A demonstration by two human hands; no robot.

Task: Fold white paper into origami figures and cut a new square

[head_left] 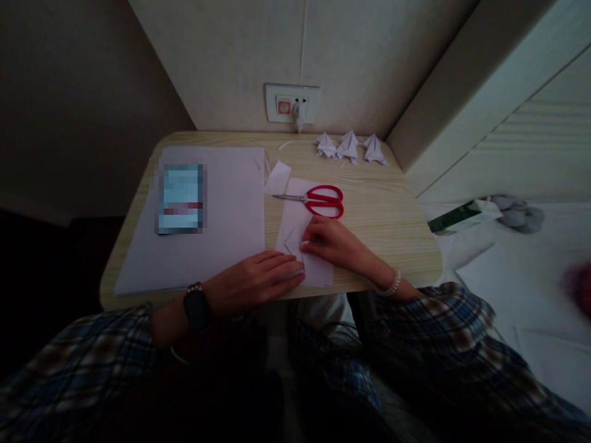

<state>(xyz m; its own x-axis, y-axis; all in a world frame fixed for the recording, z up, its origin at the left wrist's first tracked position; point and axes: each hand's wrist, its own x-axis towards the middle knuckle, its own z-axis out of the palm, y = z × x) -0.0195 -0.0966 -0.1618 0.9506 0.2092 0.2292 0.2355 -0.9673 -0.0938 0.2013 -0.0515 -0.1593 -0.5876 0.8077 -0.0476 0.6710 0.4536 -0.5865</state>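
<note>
A small white paper piece [295,241] with folded corners lies on a white sheet [318,274] near the front edge of the wooden table [397,227]. My left hand [252,283] lies flat with fingers stretched out, its tips pressing the paper's lower left. My right hand [335,243] has its fingers bent and pressed together on the paper's right edge. Red-handled scissors [323,201] rest shut just beyond my right hand.
A stack of large white sheets [231,209] with a blurred card [181,198] covers the table's left. Three folded paper figures [349,147] stand at the back by a wall socket [292,104]. A green box [464,216] and paper lie on the bed at right.
</note>
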